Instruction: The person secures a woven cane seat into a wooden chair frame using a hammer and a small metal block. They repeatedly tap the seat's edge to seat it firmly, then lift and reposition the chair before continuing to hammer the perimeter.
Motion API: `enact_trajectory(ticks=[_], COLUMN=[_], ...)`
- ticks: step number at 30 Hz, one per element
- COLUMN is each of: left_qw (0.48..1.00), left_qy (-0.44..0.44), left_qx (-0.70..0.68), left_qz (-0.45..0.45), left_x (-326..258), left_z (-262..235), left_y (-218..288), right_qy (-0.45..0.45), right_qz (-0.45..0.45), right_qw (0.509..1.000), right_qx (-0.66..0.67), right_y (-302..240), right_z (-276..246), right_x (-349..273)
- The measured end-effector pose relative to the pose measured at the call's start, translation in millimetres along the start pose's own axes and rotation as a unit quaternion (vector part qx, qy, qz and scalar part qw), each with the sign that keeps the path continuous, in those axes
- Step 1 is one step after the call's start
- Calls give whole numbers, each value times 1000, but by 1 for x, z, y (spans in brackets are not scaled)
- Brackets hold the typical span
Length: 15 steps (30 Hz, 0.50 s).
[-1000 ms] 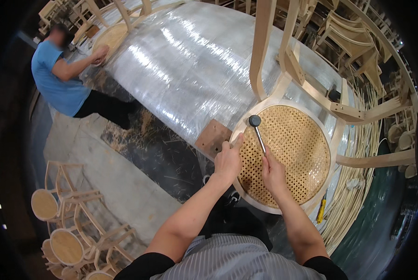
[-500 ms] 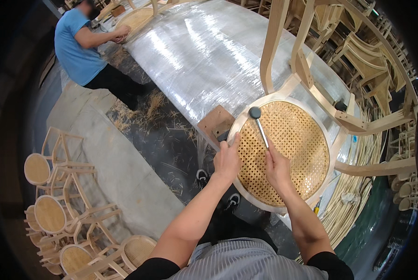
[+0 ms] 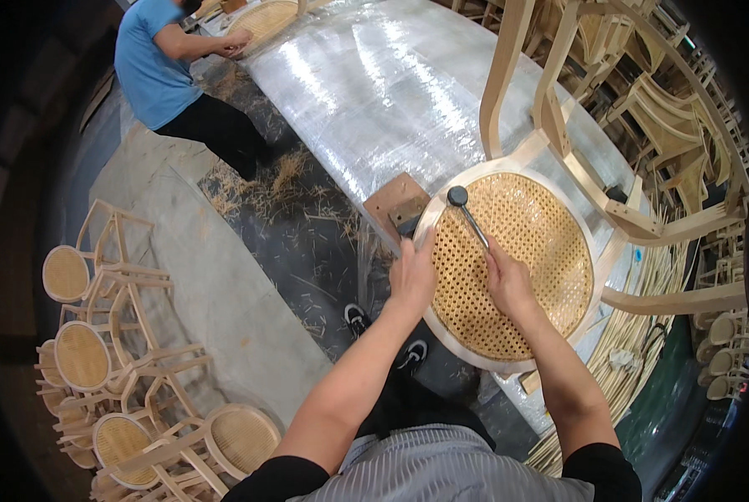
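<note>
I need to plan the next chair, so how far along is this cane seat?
Done: the woven cane already covers the whole round opening of the chair seat frame. In hand: the right hand holds a small hammer over the cane, while the left hand presses at the seat's left rim. Left: whether the rest of the edge is fixed cannot be told.

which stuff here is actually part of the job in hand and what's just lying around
In use:
- hammer, gripped by the right hand
- round cane seat of the wooden chair
- left hand, pressing at the seat's rim

Lying about:
- stacked chairs on the floor
- cane strips
- wooden block
- another person at their own seat
</note>
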<state>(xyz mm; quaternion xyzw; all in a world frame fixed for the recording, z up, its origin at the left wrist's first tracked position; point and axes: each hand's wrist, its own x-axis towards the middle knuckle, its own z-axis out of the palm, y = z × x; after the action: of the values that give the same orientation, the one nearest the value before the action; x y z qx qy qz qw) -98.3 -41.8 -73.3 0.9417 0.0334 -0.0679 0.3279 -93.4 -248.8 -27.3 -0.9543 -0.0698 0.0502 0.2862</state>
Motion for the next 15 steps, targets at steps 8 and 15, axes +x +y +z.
enact_trajectory(ticks=[8,15], left_qw=[999,999], left_qy=[-29,-27], left_qx=[-13,-5], left_qz=[-23,-26], left_x=[-14,-18], left_z=[7,9], left_y=[-4,-1], right_qy=[-10,-20], right_qz=[-58,-102], right_qw=[998,993], right_qx=[-21,-58], right_y=[-6,4], right_z=[-11,-17], right_x=[-2,-4])
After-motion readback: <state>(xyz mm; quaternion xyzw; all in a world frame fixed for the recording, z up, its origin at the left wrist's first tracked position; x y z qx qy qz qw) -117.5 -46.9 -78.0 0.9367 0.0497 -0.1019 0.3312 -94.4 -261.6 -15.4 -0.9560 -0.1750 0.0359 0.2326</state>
